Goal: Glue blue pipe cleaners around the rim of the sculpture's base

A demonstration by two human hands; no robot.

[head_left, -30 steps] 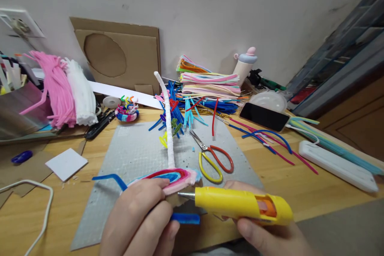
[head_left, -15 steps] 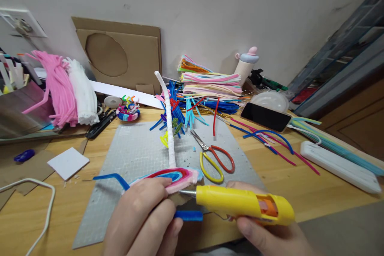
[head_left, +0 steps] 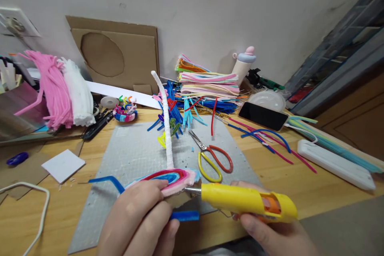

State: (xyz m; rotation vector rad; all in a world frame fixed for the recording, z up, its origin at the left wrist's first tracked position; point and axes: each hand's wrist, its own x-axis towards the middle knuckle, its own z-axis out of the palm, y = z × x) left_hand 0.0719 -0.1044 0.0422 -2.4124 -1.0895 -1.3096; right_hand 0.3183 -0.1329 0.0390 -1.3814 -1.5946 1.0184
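My left hand is closed on a disc covered in rings of pink, red, white and blue pipe cleaner, with a cardboard edge showing. From the disc rises a white wrapped stem, bent at its top. A blue pipe cleaner passes under my left fingers, its bent other end sticking out to the left. My right hand grips a yellow glue gun, pointing left. The metal nozzle is at the disc's near right edge; whether it touches, I cannot tell.
Red-and-yellow-handled scissors lie on the grey cutting mat. Bundles of pipe cleaners are piled by the wall. A phone and a white power strip are at the right. Cardboard leans behind.
The glue gun's nozzle has come up against or close to the disc's near right edge, tilting slightly. The view has shifted a little, and my left hand keeps its hold.
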